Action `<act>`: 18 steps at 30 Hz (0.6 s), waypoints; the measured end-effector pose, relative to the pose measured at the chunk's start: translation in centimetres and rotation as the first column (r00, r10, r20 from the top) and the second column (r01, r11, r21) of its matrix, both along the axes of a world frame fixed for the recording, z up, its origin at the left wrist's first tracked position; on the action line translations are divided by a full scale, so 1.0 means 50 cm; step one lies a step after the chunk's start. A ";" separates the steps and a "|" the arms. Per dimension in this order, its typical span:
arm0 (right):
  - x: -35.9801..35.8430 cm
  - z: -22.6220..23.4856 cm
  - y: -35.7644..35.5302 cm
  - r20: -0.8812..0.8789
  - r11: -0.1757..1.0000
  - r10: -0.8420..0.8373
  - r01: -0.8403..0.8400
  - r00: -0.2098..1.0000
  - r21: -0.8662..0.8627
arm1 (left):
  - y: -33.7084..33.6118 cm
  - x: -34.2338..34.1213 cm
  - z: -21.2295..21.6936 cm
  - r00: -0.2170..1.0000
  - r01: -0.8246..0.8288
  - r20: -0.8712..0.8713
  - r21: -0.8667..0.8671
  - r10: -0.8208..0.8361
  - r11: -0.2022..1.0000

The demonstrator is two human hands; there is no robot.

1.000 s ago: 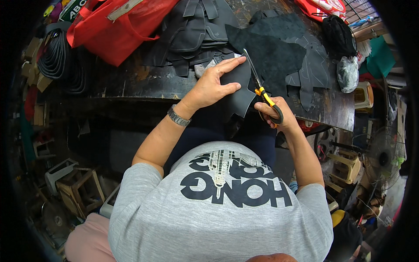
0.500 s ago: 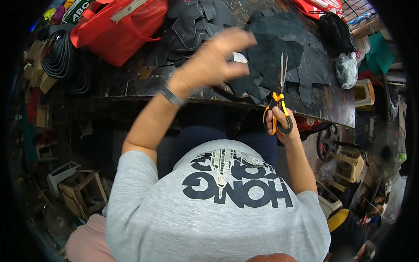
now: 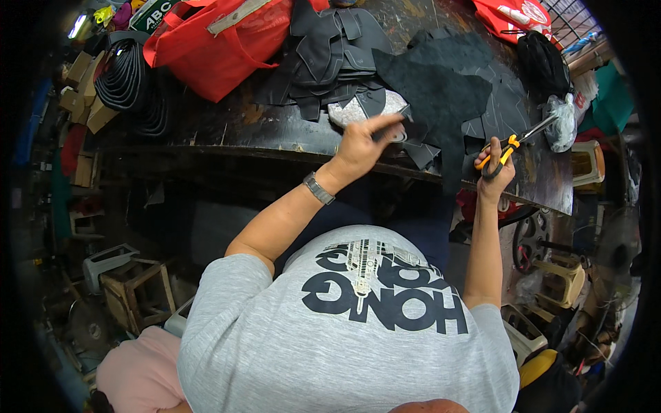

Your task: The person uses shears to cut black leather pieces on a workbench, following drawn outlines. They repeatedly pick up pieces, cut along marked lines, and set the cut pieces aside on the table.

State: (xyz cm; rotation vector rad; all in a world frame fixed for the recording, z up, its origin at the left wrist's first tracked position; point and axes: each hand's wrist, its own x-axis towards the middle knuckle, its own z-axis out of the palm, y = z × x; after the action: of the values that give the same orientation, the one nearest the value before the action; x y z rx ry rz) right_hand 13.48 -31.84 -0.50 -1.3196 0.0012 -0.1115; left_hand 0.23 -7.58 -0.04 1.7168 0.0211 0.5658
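Note:
My right hand (image 3: 497, 168) is closed around the orange-and-black handles of a pair of scissors (image 3: 510, 146). Their blades point up and to the right, toward a clear plastic bag (image 3: 561, 124). At the table's front edge, my left hand (image 3: 361, 153) has its index finger stretched out, with a dark gap between it and the thumb. Its fingertip reaches the edge of dark pieces beside a pale speckled pad (image 3: 351, 110); whether it touches them I cannot tell. A large dark green-black leather sheet (image 3: 441, 93) lies between my hands, its lower end hanging over the edge.
Cut dark pieces (image 3: 320, 58) with pale outlines are piled at the back middle of the table (image 3: 227, 131). A red bag (image 3: 220, 51) stands at back left, near coiled black strips (image 3: 124, 82). A black pouch (image 3: 540, 58) lies at back right. Stools (image 3: 138, 296) stand lower left.
My left hand has come down and to the right from above the pile, uncovering the pale pad. The scissors have swung from upright to tilting right. The leather sheet now reaches over the table edge.

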 end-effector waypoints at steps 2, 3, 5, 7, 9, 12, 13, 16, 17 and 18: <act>0.019 -0.016 0.002 0.041 0.998 0.008 -0.010 0.999 0.054 | 0.018 0.006 0.013 0.986 0.071 -0.102 -0.472 -0.134 0.879; 0.022 -0.023 0.001 0.039 0.997 -0.011 0.008 0.999 0.074 | 0.024 0.006 0.020 0.981 0.115 -0.053 -0.622 -0.188 0.774; 0.021 -0.034 -0.001 0.048 0.999 0.037 -0.036 0.998 -0.020 | 0.033 0.007 0.030 0.961 0.237 0.089 -0.755 -0.263 0.611; 0.009 -0.041 -0.003 0.097 0.985 0.097 -0.082 0.991 -0.155 | 0.042 0.007 0.036 0.954 0.196 0.011 -0.780 -0.301 0.594; 0.005 -0.043 -0.002 0.120 0.988 0.091 -0.074 0.989 -0.138 | 0.038 0.006 0.037 0.947 0.216 0.019 -0.776 -0.321 0.593; 0.006 -0.038 -0.003 0.089 0.991 0.082 -0.072 0.993 -0.108 | 0.031 0.004 0.037 0.933 0.254 0.029 -0.760 -0.359 0.598; 0.006 -0.036 -0.002 0.081 0.993 0.083 -0.076 0.993 -0.087 | 0.030 0.000 0.038 0.925 0.269 0.029 -0.755 -0.380 0.598; 0.002 -0.033 0.000 0.084 0.991 0.077 -0.067 0.994 -0.115 | 0.015 -0.016 0.038 0.893 0.280 -0.039 -0.733 -0.449 0.620; 0.001 -0.033 0.000 0.093 0.991 0.070 -0.059 0.993 -0.116 | 0.013 -0.027 0.038 0.852 0.329 -0.084 -0.682 -0.517 0.653; 0.000 -0.033 0.000 0.093 0.992 0.075 -0.064 0.993 -0.112 | 0.008 -0.036 0.036 0.808 0.388 -0.118 -0.632 -0.578 0.671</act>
State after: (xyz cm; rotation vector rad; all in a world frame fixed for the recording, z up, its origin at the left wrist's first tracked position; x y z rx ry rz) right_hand 13.47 -31.82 -2.14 -1.4202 -0.1348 -0.1178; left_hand -1.59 -7.16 1.78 1.1048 -0.0427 -0.1339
